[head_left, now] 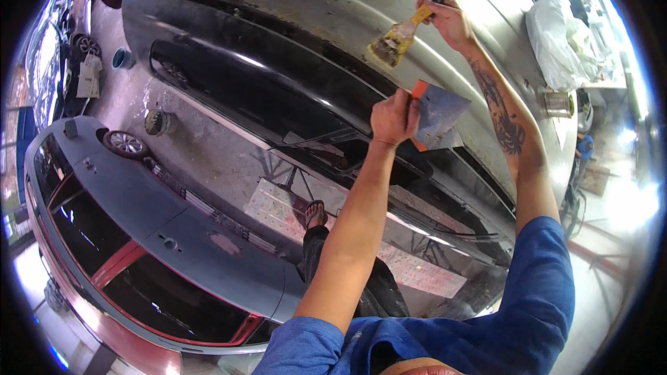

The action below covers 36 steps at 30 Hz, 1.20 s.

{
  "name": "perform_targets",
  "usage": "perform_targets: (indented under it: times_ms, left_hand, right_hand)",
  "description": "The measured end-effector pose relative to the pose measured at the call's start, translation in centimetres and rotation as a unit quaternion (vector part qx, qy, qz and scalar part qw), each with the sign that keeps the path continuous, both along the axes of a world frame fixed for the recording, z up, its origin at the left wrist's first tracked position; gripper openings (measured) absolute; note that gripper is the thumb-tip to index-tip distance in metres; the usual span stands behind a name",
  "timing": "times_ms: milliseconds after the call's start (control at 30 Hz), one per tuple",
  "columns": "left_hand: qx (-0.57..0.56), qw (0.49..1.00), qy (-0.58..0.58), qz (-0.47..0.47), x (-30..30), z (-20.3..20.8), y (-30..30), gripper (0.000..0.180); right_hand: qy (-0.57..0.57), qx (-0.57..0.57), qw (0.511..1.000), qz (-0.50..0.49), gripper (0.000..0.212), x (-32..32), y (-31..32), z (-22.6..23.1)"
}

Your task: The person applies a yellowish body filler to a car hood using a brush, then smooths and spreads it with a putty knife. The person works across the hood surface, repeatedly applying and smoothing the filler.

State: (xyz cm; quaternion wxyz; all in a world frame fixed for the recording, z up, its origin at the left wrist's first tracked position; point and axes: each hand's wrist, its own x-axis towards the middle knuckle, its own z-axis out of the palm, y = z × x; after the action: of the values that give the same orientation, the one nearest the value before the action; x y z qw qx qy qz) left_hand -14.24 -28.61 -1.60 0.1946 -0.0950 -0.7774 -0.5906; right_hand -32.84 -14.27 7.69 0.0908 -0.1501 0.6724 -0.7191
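My left hand (394,119) grips a wide flat filler spreader (442,114) by its orange back edge; its broad blade is blue-grey. Farther up and to the right, my right hand (448,19) is closed around the handle of a yellow putty knife (399,39). Yellowish and dark residue covers the knife's flared end, which points down and left, apart from the spreader. Both tools are over a large ribbed grey metal vehicle roof (326,0). The vehicle's glossy black side (257,76) runs below it.
One sandalled foot (315,214) rests on a perforated metal platform (417,271). A grey car with red window frames (229,257) stands at lower left. On the floor are a bucket (160,123) and a blue container (122,59). White plastic (559,42) and a tin (558,104) sit at right.
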Motion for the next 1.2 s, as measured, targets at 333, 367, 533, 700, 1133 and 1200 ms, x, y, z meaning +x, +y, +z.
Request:
perform_targets:
  times_ms: [333,367,533,700,1133,1200]
  left_hand:
    - [0.098,0.995,-0.024,0.006,0.6,-1.7,0.3,0.029]
    - [0.099,0.995,-0.01,0.016,0.4,-1.9,0.4,0.03]
    - [0.069,0.996,0.048,0.024,-0.8,-3.0,0.2,0.031]
    - [0.224,0.974,-0.013,-0.006,-1.4,-1.3,0.1,0.034]
    - [0.186,0.966,-0.178,0.001,18.1,0.2,22.3,0.046]
    - [0.147,0.981,-0.125,0.009,20.7,-0.7,25.8,0.042]
  right_hand:
    - [-0.019,-0.072,0.985,-0.156,0.014,4.6,7.1,0.9]
    - [-0.007,-0.125,0.973,-0.194,0.014,6.4,8.6,1.6]
    - [0.039,-0.318,0.85,-0.418,0.015,21.1,15.4,3.8]
    - [0.017,-0.401,0.673,-0.621,0.014,39.1,20.5,4.1]
    - [0.073,-0.495,0.436,-0.748,0.016,71.6,31.8,-1.2]
    - [0.075,-0.508,0.407,-0.756,0.016,75.0,33.9,-1.3]
